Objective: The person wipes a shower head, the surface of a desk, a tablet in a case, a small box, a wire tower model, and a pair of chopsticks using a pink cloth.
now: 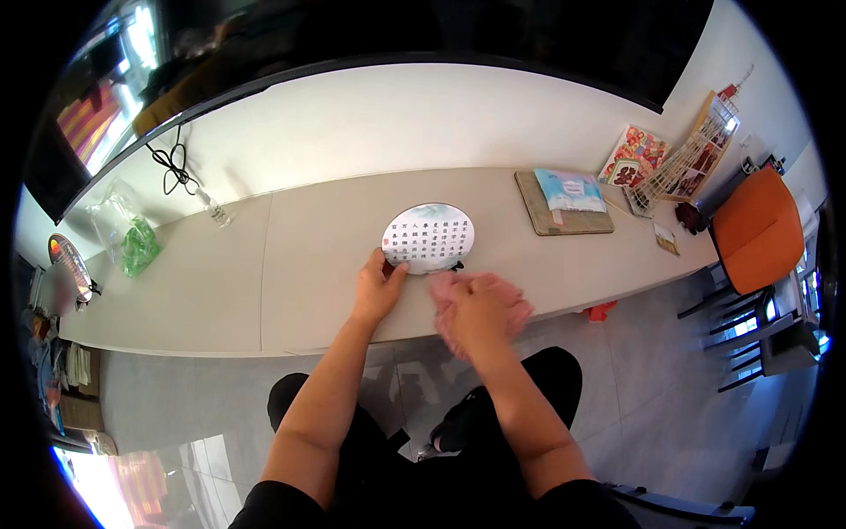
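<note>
The oval plaque (pixel 429 231) is on the table (pixel 326 212), near its front edge, its printed face turned toward the wearer. Its long axis runs left to right, roughly along the table, and its columns of characters read upright from here. The left hand (pixel 379 286) grasps the lower left rim, thumb at the edge; its other fingers are mostly hidden behind the plaque. How far the plaque leans is hard to judge. A small dark piece (pixel 456 266) shows at the lower right rim, its shape unclear.

The right hand (pixel 480 317) clutches a bunched pink cloth (pixel 448 302), its fingertips buried in the folds and slightly blurred. The cloth sits just below the plaque, hiding part of the table's front edge; whether the two touch cannot be told.
</note>
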Demonstrator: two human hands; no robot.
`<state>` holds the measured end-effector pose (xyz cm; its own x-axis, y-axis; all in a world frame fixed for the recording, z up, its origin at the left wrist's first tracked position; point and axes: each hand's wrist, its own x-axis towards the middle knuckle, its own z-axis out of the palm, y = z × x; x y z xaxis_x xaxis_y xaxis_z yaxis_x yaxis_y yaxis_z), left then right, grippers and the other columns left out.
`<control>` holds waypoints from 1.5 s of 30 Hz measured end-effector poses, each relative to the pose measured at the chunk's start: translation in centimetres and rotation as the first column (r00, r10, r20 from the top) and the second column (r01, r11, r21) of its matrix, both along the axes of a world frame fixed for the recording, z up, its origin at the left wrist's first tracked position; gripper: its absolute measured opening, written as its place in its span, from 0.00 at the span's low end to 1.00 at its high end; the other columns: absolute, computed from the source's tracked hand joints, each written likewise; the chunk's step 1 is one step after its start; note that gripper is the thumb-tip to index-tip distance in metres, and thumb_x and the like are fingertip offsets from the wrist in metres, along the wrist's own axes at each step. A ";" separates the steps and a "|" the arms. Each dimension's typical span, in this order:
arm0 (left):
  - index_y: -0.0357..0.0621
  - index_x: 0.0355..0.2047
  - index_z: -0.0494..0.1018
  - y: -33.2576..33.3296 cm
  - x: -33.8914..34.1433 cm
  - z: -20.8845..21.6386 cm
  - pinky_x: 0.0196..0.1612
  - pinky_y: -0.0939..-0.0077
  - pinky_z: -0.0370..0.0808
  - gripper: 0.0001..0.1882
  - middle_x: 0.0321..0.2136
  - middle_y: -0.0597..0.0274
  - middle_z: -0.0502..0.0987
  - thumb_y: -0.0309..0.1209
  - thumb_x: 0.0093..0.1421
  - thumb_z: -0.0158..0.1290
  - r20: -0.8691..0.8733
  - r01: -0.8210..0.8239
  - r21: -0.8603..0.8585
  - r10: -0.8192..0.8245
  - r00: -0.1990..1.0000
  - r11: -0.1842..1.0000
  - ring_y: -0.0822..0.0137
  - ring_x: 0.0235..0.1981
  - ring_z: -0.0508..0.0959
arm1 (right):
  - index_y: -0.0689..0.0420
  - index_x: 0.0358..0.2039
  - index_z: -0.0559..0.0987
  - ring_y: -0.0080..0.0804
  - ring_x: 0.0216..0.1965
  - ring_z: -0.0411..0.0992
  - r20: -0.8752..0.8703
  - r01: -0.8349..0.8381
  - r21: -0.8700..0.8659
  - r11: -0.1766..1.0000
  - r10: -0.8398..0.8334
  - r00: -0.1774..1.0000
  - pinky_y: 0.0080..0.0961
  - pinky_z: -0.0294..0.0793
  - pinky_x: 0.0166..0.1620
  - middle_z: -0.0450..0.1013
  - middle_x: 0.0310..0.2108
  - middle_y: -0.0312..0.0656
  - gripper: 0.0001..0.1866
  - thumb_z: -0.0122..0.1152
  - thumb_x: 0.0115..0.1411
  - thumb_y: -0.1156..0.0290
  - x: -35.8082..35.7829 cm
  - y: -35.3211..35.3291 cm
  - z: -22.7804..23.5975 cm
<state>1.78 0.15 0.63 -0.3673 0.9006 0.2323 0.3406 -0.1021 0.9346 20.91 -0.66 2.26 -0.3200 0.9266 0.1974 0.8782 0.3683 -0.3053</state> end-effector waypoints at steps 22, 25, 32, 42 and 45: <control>0.37 0.52 0.62 0.4 -0.4 -1.4 0.37 0.73 0.76 0.26 0.32 0.57 0.76 0.18 0.52 0.57 0.025 -0.076 0.115 0.074 0.997 0.990 0.67 0.31 0.77 | 0.50 0.43 0.78 0.51 0.52 0.63 -0.088 -0.164 0.256 0.953 0.192 0.977 0.47 0.60 0.55 0.68 0.50 0.48 0.17 0.58 0.51 0.66 5.7 0.2 -1.3; 0.37 0.50 0.65 -0.2 -0.7 0.0 0.38 0.74 0.76 0.24 0.33 0.56 0.76 0.17 0.53 0.57 0.058 -0.118 0.101 0.112 0.992 0.988 0.68 0.33 0.77 | 0.53 0.40 0.78 0.46 0.50 0.66 -0.168 -0.091 0.289 0.953 0.144 0.975 0.41 0.62 0.54 0.69 0.48 0.46 0.14 0.58 0.50 0.71 3.8 0.8 -0.1; 0.36 0.48 0.67 -1.2 -4.1 0.4 0.38 0.79 0.74 0.20 0.30 0.62 0.75 0.16 0.54 0.55 0.117 -0.239 0.110 0.227 0.967 0.965 0.73 0.31 0.74 | 0.50 0.49 0.75 0.53 0.56 0.60 -0.159 0.196 0.223 0.955 -0.163 0.974 0.49 0.55 0.58 0.67 0.51 0.48 0.18 0.52 0.59 0.60 2.1 9.0 1.7; 0.35 0.49 0.66 -1.9 -8.0 1.8 0.36 0.81 0.71 0.21 0.30 0.65 0.75 0.15 0.54 0.53 0.405 -0.381 0.046 0.332 0.852 0.923 0.76 0.29 0.71 | 0.44 0.38 0.82 0.39 0.51 0.67 -0.064 -0.718 0.065 0.693 0.721 0.690 0.51 0.54 0.58 0.73 0.46 0.35 0.14 0.53 0.51 0.71 -2.8 4.2 1.0; 0.33 0.50 0.66 -2.2 -8.5 1.8 0.36 0.80 0.72 0.22 0.29 0.65 0.75 0.15 0.54 0.53 0.454 -0.327 -0.050 0.313 0.834 0.944 0.76 0.30 0.72 | 0.47 0.44 0.78 0.39 0.50 0.67 -0.140 -0.457 0.269 0.848 0.503 0.853 0.44 0.59 0.57 0.72 0.48 0.39 0.16 0.50 0.56 0.67 -1.5 10.8 0.9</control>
<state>-6.76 -2.01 2.43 -0.7041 0.7101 -0.0055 -0.0979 -0.0894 0.9912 19.43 10.19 3.16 -0.6457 0.5920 0.4823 0.5030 0.8050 -0.3146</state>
